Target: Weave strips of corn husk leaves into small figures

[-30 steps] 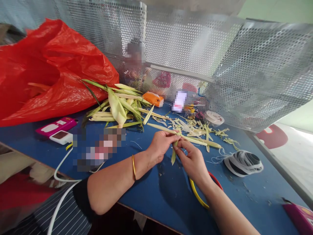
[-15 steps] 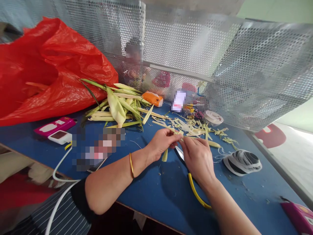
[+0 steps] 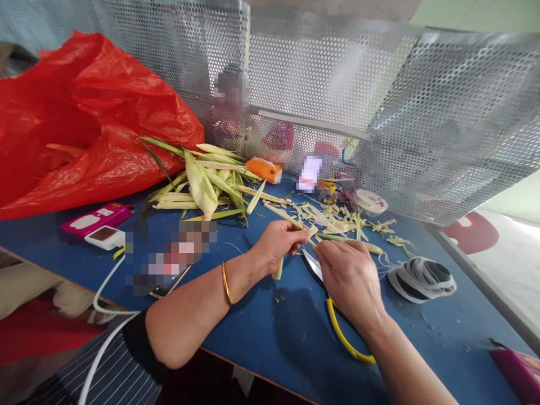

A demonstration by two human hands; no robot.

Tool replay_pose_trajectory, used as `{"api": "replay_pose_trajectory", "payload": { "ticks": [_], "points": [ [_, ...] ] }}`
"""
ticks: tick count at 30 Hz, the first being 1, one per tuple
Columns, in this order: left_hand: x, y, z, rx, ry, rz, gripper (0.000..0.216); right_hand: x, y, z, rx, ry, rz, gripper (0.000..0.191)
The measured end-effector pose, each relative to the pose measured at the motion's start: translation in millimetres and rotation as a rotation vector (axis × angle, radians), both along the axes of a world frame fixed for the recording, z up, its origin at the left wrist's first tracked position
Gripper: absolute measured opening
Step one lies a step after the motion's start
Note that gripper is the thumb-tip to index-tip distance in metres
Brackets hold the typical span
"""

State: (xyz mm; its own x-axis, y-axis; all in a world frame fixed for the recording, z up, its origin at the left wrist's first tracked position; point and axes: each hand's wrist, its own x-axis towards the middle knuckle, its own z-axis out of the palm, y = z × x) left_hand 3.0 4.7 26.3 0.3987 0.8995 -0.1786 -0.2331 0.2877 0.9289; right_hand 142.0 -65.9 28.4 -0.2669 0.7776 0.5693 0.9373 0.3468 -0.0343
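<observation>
My left hand (image 3: pixel 276 246) is closed around a thin pale-green leaf strip (image 3: pixel 283 214) that sticks out past the fingers toward the far left, with a short piece hanging below the palm. My right hand (image 3: pixel 348 277) lies palm down just right of it, fingers curled, on yellow-handled scissors (image 3: pixel 340 332) whose blades (image 3: pixel 313 264) show between the two hands. Whether it grips them is hidden. A gold bangle (image 3: pixel 226 283) circles my left wrist. Both hands hover over the blue table (image 3: pixel 261 337).
A pile of green leaves (image 3: pixel 202 183) lies behind the hands beside a red plastic bag (image 3: pixel 84 118). Cut leaf scraps (image 3: pixel 337 219) litter the far side. A coil of white tape (image 3: pixel 424 278) sits at right. A pink device (image 3: pixel 96 217) with white charger is at left. Perforated metal screens (image 3: pixel 379 95) wall the back.
My right hand let go of the strip and dropped down onto the scissors. My left hand kept the strip and tilted it up to the left.
</observation>
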Motion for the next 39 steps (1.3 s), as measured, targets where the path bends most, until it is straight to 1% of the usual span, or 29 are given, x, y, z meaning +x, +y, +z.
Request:
{"api": "replay_pose_trajectory", "payload": {
  "ticks": [4, 7, 9, 10, 12, 13, 14, 15, 17, 19, 21, 24, 27, 29, 35, 37, 39],
  "points": [
    [-1, 1, 0.1, 0.006, 0.019, 0.009, 0.006, -2, -1, -0.7, -0.013, 0.007, 0.008, 0.034],
    [-3, 3, -1.0, 0.019, 0.013, -0.013, 0.01, 0, -3, 3.9, -0.074, 0.051, 0.027, 0.035],
    [-4, 5, -1.2, 0.018, 0.004, -0.066, 0.016, 6, -5, 9.9, -0.088, 0.16, 0.018, 0.036],
    [-5, 6, -0.9, 0.011, -0.001, -0.106, 0.019, 10, -4, 12.8, -0.071, 0.244, -0.011, 0.036],
    [-6, 5, 0.1, -0.012, 0.0, -0.194, 0.026, 20, -1, 15.9, -0.043, 0.456, -0.107, 0.041],
    [-6, 4, 0.9, -0.021, 0.008, -0.236, 0.031, 25, 2, 15.4, -0.071, 0.573, -0.152, 0.044],
    [-6, 3, 1.7, -0.021, 0.023, -0.27, 0.035, 28, 7, 13.3, -0.148, 0.693, -0.174, 0.047],
    [-5, 1, 2.6, -0.007, 0.045, -0.295, 0.038, 31, 11, 9.9, -0.259, 0.809, -0.165, 0.049],
    [-5, -3, 4.2, 0.055, 0.104, -0.324, 0.038, 31, 19, 0.5, -0.497, 1.001, -0.084, 0.05],
    [-4, -7, 5.3, 0.126, 0.16, -0.33, 0.035, 25, 24, -8.5, -0.646, 1.172, 0.015, 0.044],
    [-2, -10, 5.0, 0.17, 0.205, -0.333, 0.031, 18, 25, -13.9, -0.703, 1.349, 0.086, 0.037],
    [0, -13, 1.8, 0.2, 0.245, -0.341, 0.024, 8, 21, -14.2, -0.76, 1.584, 0.121, 0.031],
    [3, -15, -1.9, 0.191, 0.266, -0.355, 0.017, 5, 19, -11.2, -0.844, 1.688, 0.122, 0.033],
    [3, -16, -2.4, 0.173, 0.277, -0.363, 0.016, 4, 18, -10.4, -0.824, 1.704, 0.125, 0.035],
    [1, -16, 0.4, 0.183, 0.269, -0.42, 0.018, 0, 19, -17.5, -0.498, 1.682, 0.047, 0.033],
    [2, -16, -0.8, 0.182, 0.26, -0.423, 0.021, 1, 20, -18.8, -0.447, 1.578, 0.042, 0.031],
    [2, -16, -2.5, 0.158, 0.25, -0.4, 0.02, 6, 21, -16.5, -0.374, 1.381, 0.009, 0.028]
  ]
}}
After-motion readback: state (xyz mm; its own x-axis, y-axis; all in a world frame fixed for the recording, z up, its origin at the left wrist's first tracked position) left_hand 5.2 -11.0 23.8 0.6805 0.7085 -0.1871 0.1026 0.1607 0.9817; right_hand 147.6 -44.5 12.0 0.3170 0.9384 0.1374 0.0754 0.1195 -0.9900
